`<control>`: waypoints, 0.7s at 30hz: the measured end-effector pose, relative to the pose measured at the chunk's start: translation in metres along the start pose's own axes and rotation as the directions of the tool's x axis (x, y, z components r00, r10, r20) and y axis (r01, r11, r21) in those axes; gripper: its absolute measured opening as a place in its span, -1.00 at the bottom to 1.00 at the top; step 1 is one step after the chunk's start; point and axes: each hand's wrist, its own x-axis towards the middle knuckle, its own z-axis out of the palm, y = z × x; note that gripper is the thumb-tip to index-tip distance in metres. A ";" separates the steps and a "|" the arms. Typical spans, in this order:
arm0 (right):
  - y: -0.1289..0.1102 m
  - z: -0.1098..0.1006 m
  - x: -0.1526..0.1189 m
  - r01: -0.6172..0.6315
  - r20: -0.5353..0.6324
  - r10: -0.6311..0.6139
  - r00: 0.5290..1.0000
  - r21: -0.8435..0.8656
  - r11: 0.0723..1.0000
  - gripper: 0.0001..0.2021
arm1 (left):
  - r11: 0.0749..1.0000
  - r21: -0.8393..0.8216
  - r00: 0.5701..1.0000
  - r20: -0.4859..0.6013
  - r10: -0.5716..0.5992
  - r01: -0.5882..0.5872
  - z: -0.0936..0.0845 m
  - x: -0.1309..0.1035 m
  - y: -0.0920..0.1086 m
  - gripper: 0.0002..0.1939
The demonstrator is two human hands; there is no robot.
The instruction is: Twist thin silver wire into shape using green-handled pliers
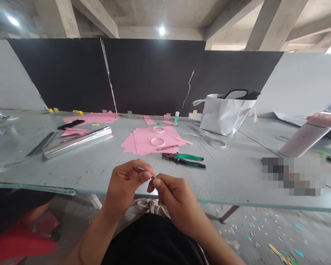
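Note:
My left hand and my right hand meet above the table's front edge, both with fingers pinched on a thin twisted wire. A short end of the wire shows above my left fingers. Beyond my hands, pliers with green and black handles lie on the table. Pink paper sheets are stacked behind, with two white rings, a far one and a near one, and a slim pink tool on top.
Loose wires lie beside a white bag. A glue stick stands at the back. Silver foil and a black phone are on the left, a pink bottle on the right. A person's red garment shows lower left.

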 end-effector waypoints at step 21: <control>0.016 0.012 0.004 -0.122 0.099 0.097 0.990 0.299 0.946 -0.47 | 0.991 -0.108 0.992 -0.091 -0.084 0.074 0.010 0.020 0.014 -0.65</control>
